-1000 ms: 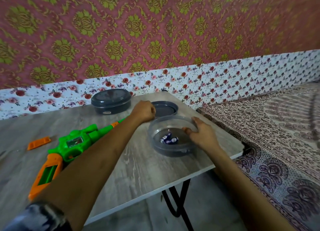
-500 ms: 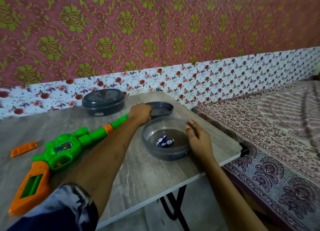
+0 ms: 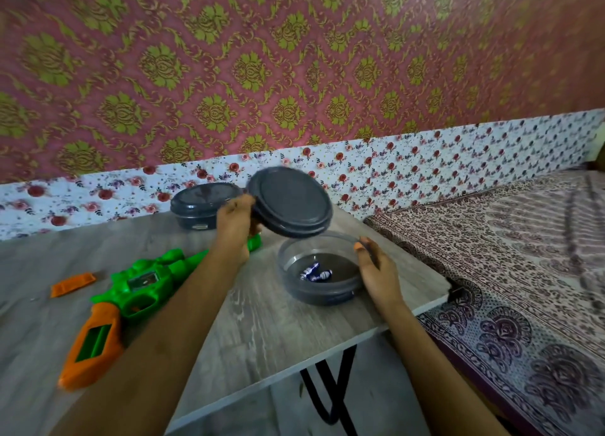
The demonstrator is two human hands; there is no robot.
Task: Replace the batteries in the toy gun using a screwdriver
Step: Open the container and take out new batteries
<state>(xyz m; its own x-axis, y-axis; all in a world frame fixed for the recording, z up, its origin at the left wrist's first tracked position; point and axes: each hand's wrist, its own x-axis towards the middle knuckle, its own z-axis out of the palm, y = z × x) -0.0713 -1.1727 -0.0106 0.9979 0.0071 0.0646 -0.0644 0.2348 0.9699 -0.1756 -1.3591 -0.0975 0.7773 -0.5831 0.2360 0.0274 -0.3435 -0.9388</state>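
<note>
A green and orange toy gun (image 3: 131, 291) lies on the grey wooden table (image 3: 262, 331), its battery compartment uncovered. The orange compartment cover (image 3: 72, 284) lies to its left. My left hand (image 3: 234, 227) grips a round dark grey lid (image 3: 291, 203), tilted in the air above an open grey container (image 3: 319, 293). Two blue and white batteries (image 3: 316, 273) lie inside that container. My right hand (image 3: 376, 268) rests against the container's right rim, steadying it. No screwdriver is visible.
A second closed grey container (image 3: 203, 206) stands at the back of the table near the wall. The table's right edge (image 3: 435, 304) is close beside my right hand. A patterned bed cover (image 3: 523, 272) lies to the right, lower than the table.
My left hand has lifted the lid off the table and tilted it up over the open container. My right hand stays on the container's rim.
</note>
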